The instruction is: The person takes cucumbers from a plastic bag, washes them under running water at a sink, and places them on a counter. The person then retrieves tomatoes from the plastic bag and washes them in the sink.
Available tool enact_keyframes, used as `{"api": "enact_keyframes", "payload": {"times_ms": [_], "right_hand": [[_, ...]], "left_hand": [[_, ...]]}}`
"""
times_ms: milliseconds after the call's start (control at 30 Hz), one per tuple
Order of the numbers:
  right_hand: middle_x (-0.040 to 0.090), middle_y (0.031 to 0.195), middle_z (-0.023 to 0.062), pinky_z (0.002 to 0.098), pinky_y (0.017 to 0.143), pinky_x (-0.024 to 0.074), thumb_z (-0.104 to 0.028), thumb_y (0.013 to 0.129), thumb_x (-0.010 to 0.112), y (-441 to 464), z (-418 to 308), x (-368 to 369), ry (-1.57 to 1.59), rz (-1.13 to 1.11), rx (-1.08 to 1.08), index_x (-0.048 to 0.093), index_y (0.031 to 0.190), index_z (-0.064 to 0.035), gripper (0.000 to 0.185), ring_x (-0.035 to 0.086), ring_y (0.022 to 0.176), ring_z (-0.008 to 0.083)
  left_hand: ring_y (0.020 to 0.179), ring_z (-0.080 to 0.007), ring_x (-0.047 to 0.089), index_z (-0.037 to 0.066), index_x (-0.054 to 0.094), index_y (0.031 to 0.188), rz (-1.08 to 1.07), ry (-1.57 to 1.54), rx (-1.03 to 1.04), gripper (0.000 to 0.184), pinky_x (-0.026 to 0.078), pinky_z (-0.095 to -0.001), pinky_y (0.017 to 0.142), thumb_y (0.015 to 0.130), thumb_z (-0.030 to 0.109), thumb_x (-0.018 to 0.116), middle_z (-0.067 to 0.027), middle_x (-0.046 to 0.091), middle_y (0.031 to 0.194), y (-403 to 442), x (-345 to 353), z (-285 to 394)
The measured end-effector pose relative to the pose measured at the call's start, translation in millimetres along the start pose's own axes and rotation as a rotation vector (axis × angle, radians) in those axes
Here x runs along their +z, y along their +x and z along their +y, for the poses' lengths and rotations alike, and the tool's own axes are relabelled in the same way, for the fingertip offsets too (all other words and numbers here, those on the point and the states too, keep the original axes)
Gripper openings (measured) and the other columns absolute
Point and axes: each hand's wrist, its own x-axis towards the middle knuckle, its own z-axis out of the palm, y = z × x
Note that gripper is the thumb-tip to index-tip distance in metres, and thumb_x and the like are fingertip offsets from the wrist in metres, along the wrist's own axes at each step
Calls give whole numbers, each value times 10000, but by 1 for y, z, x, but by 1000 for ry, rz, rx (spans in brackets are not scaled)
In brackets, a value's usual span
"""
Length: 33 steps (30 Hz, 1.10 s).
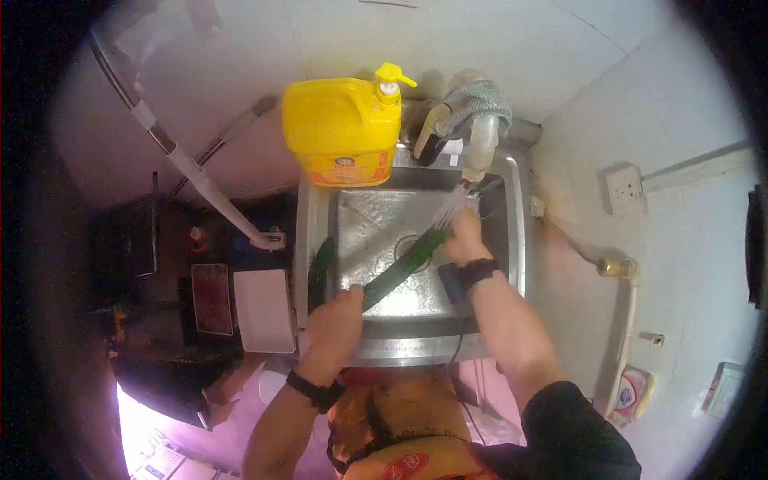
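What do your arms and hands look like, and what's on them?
My left hand and right hand have no gloves. A dark band circles each wrist; the right one has a squarish dark piece. A black sleeve ends near my right elbow.

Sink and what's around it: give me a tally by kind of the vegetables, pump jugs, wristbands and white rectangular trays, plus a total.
Long dark-green vegetables: 2
Yellow plastic pump jug: 1
Black wristbands: 2
White rectangular tray: 1
Total: 6
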Motion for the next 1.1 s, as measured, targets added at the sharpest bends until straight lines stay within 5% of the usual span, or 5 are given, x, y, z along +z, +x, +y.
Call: {"api": "enact_keyframes", "payload": {"times_ms": [100,433,533,867,1100], "right_hand": [[584,746,111,383,707,489,-183,885,611,-18,-15,46,692,279,883,595,868,-48,137,576,712,247],[557,773,64,384,675,535,-149,955,614,39,-40,-25,704,555,608,551,924,-39,131,579,684,216],[531,734,55,357,639,514,-114,942,631,54,-46,-65,720,518,410,524,874,-50,142,561,662,199],[519,776,53,333,724,495,-194,949,630,42,-79,-65,652,443,357,522,872,-49,197,543,746,187],[546,769,84,385,652,497,-94,916,605,-25,-24,43,787,426,909,535,912,-26,97,574,703,228]], "left_hand": [[813,-359,697,54,518,1030,60,19,16,134,563,-476,645,921,111,465,-169,657,926,17,4,15],[944,-412,651,-5,507,1113,345,-215,212,219,530,-494,807,928,112,487,-212,650,980,71,24,16],[997,-404,624,-4,570,1088,57,-308,77,320,499,-484,875,824,133,687,-220,654,1012,89,2,24],[885,-398,668,53,662,1023,91,-297,171,223,496,-485,854,851,185,614,-183,696,920,121,-8,61],[825,-349,709,64,707,920,56,-104,97,207,551,-490,750,853,186,554,-204,708,867,74,1,31]]}}
